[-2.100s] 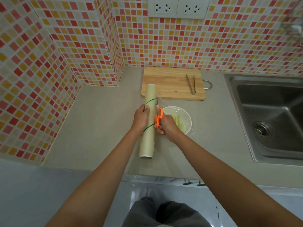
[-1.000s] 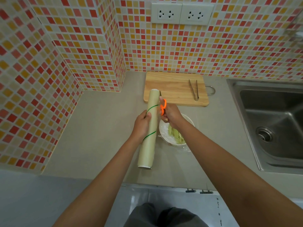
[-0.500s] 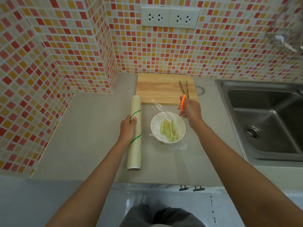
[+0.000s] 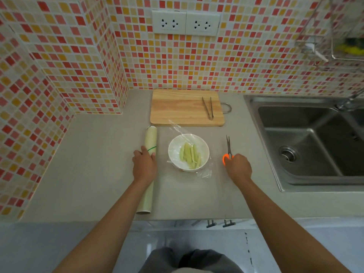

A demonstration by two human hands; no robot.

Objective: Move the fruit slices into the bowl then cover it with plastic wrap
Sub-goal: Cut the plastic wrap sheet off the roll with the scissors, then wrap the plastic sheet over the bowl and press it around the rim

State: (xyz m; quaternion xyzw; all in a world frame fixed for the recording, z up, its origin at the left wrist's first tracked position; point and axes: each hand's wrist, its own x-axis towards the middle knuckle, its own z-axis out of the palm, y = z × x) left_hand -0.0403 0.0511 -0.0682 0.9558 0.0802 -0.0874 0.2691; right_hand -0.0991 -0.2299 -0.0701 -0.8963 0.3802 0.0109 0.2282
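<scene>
Currently: Wrap Cut, Edges Loose

Countertop (image 4: pixel 94 174) carries all items. Left hand (image 4: pixel 144 166) grasps the wrap roll (image 4: pixel 150 154), lying left of the bowl (image 4: pixel 173 152). Right hand (image 4: pixel 238 167) holds the scissors (image 4: pixel 228 148) by the orange handle, blades on the surface. Fruit slices (image 4: pixel 190 155) sit inside the bowl, under a loose plastic sheet (image 4: pixel 203 172). Risk: unpressed edges may lift, leaving the bowl unsealed.

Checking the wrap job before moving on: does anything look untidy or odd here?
The plastic wrap lies loosely over the bowl: one corner sticks up towards the cutting board, and crumpled edges spread onto the counter.
</scene>
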